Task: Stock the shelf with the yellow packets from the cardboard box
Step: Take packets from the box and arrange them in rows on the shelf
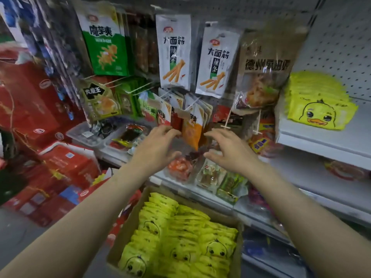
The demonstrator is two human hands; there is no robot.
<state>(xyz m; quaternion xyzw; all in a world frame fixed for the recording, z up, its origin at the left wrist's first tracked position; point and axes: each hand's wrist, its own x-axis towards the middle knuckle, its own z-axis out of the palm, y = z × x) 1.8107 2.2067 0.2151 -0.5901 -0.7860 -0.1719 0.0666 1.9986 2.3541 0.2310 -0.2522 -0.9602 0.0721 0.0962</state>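
Yellow packets [180,237]: most in cardboard box [128,233]; one stack [319,103] shelved above-right. Left hand [158,145] and right hand [226,151] open, empty, above box.

Yellow packets [180,241] fill the cardboard box [128,233] (others [319,105] apparently shelved).

White shop shelves and a pegboard rack, stocked with snack packets.

A stack of yellow packets [319,105] with duck faces lies on the upper white shelf [321,143] at its left end, near the front edge. On the lower shelf [200,192], clear snack packs [210,175] lie along the front edge, with plastic trays [88,133] towards its left end. The cardboard box [124,237] of yellow packets sits below.
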